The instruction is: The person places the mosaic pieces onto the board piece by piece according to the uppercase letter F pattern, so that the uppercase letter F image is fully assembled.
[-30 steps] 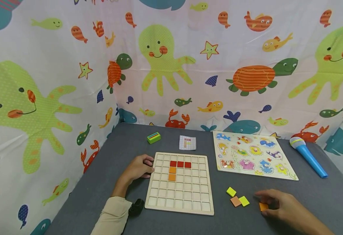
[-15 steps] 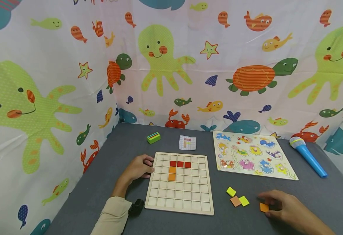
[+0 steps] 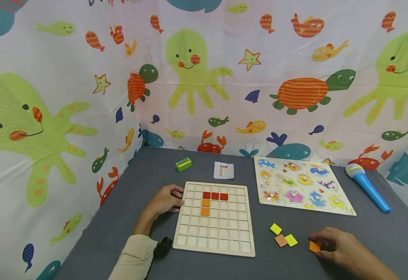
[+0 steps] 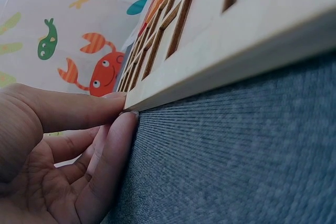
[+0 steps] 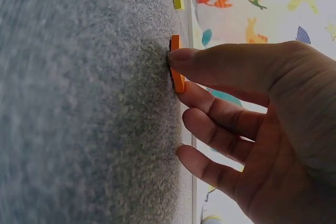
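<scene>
My left hand [image 3: 164, 200] holds the left edge of a wooden grid board [image 3: 216, 233], its thumb and a finger meeting at that edge in the left wrist view. Three red tiles [image 3: 215, 196] form a row on the board, with two orange tiles [image 3: 205, 207] running down from the left one. To the right, my right hand [image 3: 333, 244] has thumb and index finger at an orange square tile [image 5: 177, 66] low at the cloth surface. The thumb presses on the tile's edge; the other fingers are bent behind it.
Between board and right hand lie two yellow tiles [image 3: 290, 240] and a paler orange tile [image 3: 281, 240]. Farther back are a small green box [image 3: 183, 164], a printed grid card [image 3: 224, 170], a sea-animal puzzle board [image 3: 305, 186] and a blue toy microphone [image 3: 370, 190].
The right hand has shifted slightly to the right around the orange tile, which stays almost in place. The left hand and the board have not moved.
</scene>
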The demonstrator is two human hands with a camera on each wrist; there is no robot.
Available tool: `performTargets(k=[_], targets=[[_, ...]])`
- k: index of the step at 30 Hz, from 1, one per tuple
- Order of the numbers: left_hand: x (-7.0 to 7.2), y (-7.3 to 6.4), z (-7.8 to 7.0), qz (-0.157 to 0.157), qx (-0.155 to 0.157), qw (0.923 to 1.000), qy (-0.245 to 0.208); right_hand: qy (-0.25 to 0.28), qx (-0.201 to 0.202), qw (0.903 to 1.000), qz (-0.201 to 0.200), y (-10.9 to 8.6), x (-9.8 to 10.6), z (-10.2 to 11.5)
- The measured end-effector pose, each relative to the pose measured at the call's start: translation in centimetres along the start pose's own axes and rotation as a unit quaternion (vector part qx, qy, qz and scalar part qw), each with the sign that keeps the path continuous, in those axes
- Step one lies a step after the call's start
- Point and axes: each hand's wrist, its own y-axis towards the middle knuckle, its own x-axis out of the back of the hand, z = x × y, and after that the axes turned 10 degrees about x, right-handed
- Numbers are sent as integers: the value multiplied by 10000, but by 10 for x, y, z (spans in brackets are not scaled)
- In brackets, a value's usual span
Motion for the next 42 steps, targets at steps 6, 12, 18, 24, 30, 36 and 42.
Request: performTargets(k=[6,12,18,24,30,36,42], targets=[[0,0,0,84,-106,9999,-108,-260,148,9994,-200,2,-1,5],[1,0,2,34,-107,9999,-50,-430,439,9975,-335,12,-3,19],[0,1,3,0,-95,10000,-6,-329,605,9968,-393,22,-5,36],[0,1,2,-38,-48,10000,-3,-332,819,9954,-376,36,-7,55],[0,-1,2,-15,-30,10000,8,-137,852,9959,-258,51,-12,72],[-1,0,3,-29,-52,10000,0,-176,869,9958,-211,64,-16,87],[0,2,4,-6,-107,9999,2,-151,1051,9939,-292,76,-23,96]])
